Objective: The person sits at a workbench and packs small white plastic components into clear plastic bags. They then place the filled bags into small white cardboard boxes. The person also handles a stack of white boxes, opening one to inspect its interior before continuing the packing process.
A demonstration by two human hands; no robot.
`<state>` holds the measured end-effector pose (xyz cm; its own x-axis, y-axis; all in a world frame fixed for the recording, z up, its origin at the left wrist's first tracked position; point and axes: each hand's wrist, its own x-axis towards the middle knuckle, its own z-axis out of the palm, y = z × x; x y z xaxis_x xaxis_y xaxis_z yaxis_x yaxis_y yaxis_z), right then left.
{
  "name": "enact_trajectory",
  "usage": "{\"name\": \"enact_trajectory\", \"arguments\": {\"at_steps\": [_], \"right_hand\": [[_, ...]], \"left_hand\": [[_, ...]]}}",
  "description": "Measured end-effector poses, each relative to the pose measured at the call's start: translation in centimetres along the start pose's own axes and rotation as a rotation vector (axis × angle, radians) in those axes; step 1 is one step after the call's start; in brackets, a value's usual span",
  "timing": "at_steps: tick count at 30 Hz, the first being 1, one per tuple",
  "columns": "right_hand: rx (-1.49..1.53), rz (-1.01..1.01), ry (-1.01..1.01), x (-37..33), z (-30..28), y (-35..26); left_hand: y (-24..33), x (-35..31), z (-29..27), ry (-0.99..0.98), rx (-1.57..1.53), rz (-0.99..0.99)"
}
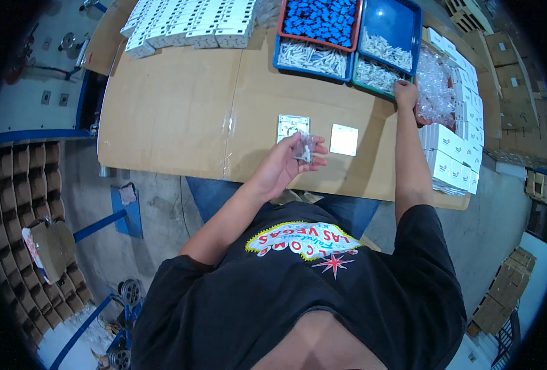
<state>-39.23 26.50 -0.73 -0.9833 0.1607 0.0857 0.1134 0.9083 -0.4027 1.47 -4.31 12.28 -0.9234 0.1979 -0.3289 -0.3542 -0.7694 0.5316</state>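
Note:
On my upturned left hand point(281, 168) lies a small clear plastic bag point(304, 148) with white pieces in it, held between thumb and fingers. Just beyond that hand, a white square housing point(291, 122) with inner parts showing rests on the cardboard, partly hidden by the bag. A plain white square plate point(344, 140) lies to the right of it. My right hand point(406, 94) reaches to the near right corner of a green tray point(372, 90) of small white parts. Its fingers are curled together, and whatever they hold is hidden.
Behind are a blue tray point(313, 76) of white parts, a red tray point(282, 24) of blue pieces and another blue tray point(387, 21). Clear bags point(435, 86) fill a red container at right, beside stacked white boxes point(449, 154). More white boxes point(190, 24) stand far left.

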Motion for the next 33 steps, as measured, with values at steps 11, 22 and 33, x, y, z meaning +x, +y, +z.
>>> {"name": "enact_trajectory", "arguments": {"at_steps": [11, 22, 33], "right_hand": [[0.033, -0.059, -0.049, 0.8, 0.4, 0.7], [0.738, -0.105, 0.033, -7.4, -2.5, -0.6], [1.061, -0.134, -0.438, -23.5, -13.2, -12.3]], "left_hand": [[3.6, -1.2, 1.6, 0.034, 0.280, 0.265], [5.1, -2.3, 2.8, -0.151, 0.152, 0.443], [3.8, -0.3, 3.7, 0.041, 0.134, 0.197]]}}
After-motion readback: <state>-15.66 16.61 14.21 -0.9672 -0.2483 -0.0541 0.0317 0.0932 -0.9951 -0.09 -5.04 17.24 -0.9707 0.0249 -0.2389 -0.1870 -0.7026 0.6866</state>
